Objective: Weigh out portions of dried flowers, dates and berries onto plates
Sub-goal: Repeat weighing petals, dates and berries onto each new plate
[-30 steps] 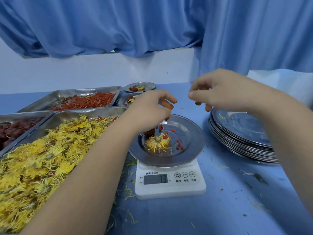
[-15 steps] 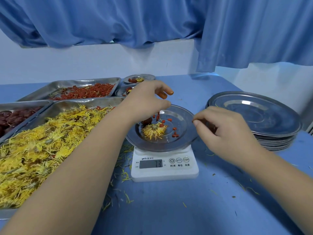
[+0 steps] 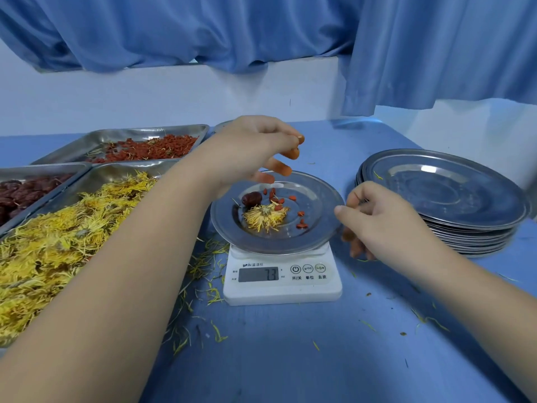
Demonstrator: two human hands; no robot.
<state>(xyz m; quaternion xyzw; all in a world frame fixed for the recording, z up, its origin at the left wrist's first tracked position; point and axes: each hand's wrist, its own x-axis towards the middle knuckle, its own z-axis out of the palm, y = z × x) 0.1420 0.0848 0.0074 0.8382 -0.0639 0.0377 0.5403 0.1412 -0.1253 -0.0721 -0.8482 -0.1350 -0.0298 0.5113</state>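
A steel plate (image 3: 316, 199) sits on a white digital scale (image 3: 282, 274) whose display reads 7.3. On the plate lie a yellow dried flower (image 3: 264, 218), one dark date (image 3: 252, 198) and a few red berries (image 3: 300, 219). My left hand (image 3: 255, 149) hovers over the plate's far left rim, thumb and forefinger pinched, the other fingers hanging down; I cannot see whether berries are between them. My right hand (image 3: 377, 222) is at the plate's right rim, thumb level with the edge and fingers curled lower, holding nothing.
Three steel trays stand on the left: dried yellow flowers (image 3: 52, 248) nearest, dates (image 3: 20, 193) behind, red berries (image 3: 145, 148) at the back. A stack of empty plates (image 3: 444, 193) is at the right. Loose petals litter the blue table around the scale.
My right hand came down from above the plate stack to the right rim of the plate on the scale. My left hand stayed over the plate. The reading stays 7.3.
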